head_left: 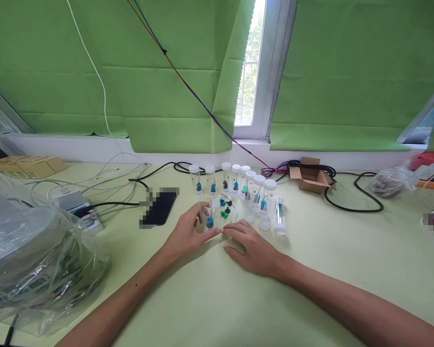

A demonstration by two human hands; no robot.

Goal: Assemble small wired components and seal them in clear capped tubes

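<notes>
My left hand (190, 226) curves round a clear plastic tube (210, 214) that stands upright on the table, with a blue piece and thin dark pins inside. Its fingers are behind the tube and its thumb stretches across the front. My right hand (251, 248) rests palm down on the table, fingers extended and slightly apart, its fingertips close to the left thumb. Just beyond the hands lie several loose small parts, among them a green piece (224, 214) and a black piece (229, 203). Several white-capped clear tubes (235, 180) stand behind them, and one capped tube (280, 216) lies at the right.
A black phone (162, 206) lies left of the hands, near a power strip (77, 207) and tangled cables. A large plastic-wrapped object (39, 260) fills the left front. At the back right are an open cardboard box (311, 180) and a looped black cable (354, 210).
</notes>
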